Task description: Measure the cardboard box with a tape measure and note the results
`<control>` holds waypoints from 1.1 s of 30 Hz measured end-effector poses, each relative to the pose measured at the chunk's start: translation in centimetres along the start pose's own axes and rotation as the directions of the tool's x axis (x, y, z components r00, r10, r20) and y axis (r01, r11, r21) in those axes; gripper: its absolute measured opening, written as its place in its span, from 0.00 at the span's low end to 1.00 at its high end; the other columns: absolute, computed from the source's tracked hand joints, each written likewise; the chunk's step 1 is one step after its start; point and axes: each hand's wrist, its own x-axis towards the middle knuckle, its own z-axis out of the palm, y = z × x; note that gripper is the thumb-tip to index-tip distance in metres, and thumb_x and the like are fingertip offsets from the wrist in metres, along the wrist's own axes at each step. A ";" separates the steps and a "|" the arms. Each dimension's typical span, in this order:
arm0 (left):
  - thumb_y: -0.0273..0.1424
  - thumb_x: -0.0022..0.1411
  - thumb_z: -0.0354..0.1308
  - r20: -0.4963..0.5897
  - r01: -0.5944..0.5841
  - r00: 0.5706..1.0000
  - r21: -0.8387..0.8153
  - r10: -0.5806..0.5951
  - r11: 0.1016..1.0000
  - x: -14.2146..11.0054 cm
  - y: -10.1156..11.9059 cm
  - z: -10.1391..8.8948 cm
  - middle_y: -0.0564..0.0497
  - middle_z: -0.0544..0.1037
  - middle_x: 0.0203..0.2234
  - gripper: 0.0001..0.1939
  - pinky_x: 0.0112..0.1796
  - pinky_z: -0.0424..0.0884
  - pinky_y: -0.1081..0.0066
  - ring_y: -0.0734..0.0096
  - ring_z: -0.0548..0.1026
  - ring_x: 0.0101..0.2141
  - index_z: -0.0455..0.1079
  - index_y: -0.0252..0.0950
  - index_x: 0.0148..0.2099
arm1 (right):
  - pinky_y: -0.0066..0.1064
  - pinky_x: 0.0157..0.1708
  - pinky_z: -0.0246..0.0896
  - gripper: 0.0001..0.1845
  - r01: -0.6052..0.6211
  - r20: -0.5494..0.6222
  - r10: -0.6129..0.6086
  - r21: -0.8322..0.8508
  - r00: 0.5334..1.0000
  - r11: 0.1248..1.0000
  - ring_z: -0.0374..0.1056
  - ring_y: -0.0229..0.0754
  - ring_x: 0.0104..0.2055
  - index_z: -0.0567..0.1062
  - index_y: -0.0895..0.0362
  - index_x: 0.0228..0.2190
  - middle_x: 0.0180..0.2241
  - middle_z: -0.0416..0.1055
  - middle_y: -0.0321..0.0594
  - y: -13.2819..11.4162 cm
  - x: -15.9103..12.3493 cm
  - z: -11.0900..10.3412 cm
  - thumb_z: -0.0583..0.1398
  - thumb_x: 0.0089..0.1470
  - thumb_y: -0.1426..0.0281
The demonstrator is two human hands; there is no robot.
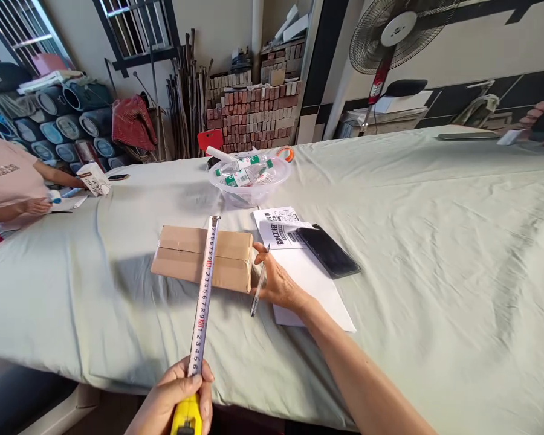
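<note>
Yellow tape measure point(188, 414) is gripped in the left hand point(174, 389), its blade point(202, 302) extending over the cardboard box point(181, 254) left of the papers point(308, 290); the right hand point(278, 283), half open, holds a pen point(260, 284), touching the box's end

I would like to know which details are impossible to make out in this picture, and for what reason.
All in the head view:
- The rest of the yellow tape case: covered by the left hand, cut off by the bottom edge.
- Part of the paper: under the black phone.
- Small print on the bottle labels: too small.
- The person behind the fingers at far right: cut off by the right edge.
</note>
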 end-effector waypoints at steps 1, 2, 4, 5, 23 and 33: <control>0.32 0.60 0.61 -0.009 0.009 1.000 0.009 -0.009 1.000 -0.3 -0.3 -0.1 0.51 0.72 0.19 0.06 0.25 0.60 0.73 0.71 0.70 0.19 0.72 0.34 0.35 | 0.49 0.52 0.64 0.28 0.032 -0.016 -0.033 -0.017 0.999 0.999 0.61 0.58 0.60 0.57 0.52 0.41 0.64 0.49 0.60 0.0 0.0 -0.1 0.68 0.43 0.68; 0.33 0.59 0.62 -0.016 0.017 1.000 0.021 -0.017 1.000 -0.6 -0.6 -0.3 0.50 0.72 0.19 0.06 0.25 0.59 0.73 0.71 0.70 0.20 0.72 0.34 0.35 | 0.49 0.51 0.64 0.27 0.061 -0.035 -0.062 -0.033 0.997 0.998 0.61 0.58 0.61 0.57 0.52 0.40 0.65 0.48 0.61 -0.1 0.0 -0.1 0.67 0.44 0.69; 0.35 0.57 0.64 -0.031 0.021 0.999 0.050 -0.019 0.999 -0.9 -1.4 -0.8 0.49 0.73 0.18 0.09 0.25 0.59 0.73 0.71 0.70 0.20 0.73 0.34 0.35 | 0.49 0.50 0.65 0.25 0.098 -0.075 -0.103 -0.060 0.992 0.993 0.60 0.58 0.62 0.57 0.52 0.40 0.65 0.48 0.61 0.0 0.0 0.0 0.66 0.46 0.70; 0.37 0.55 0.66 -0.042 0.020 0.999 0.066 -0.017 0.998 -1.1 -1.8 -1.0 0.48 0.73 0.18 0.11 0.25 0.58 0.73 0.70 0.70 0.20 0.74 0.34 0.35 | 0.50 0.50 0.65 0.25 0.108 -0.091 -0.114 -0.071 0.989 0.992 0.58 0.58 0.63 0.57 0.52 0.41 0.65 0.49 0.61 0.0 0.0 0.0 0.65 0.46 0.71; 0.43 0.52 0.67 -0.150 0.032 0.989 0.165 -0.007 0.986 -0.9 -3.2 -0.2 0.50 0.73 0.22 0.17 0.28 0.61 0.73 0.72 0.68 0.24 0.72 0.36 0.36 | 0.52 0.50 0.63 0.27 0.026 -0.071 -0.026 0.003 0.997 1.000 0.61 0.62 0.60 0.59 0.52 0.38 0.63 0.53 0.60 -0.3 0.2 -0.7 0.68 0.43 0.62; 0.45 0.57 0.61 -0.101 0.003 0.994 0.473 0.050 0.881 -1.2 0.8 -0.6 0.50 0.73 0.23 0.18 0.28 0.61 0.72 0.71 0.68 0.24 0.71 0.35 0.39 | 0.49 0.51 0.60 0.24 -0.152 -0.034 0.172 0.321 0.984 0.935 0.63 0.53 0.53 0.59 0.51 0.37 0.55 0.61 0.46 -1.1 0.1 -1.1 0.67 0.44 0.61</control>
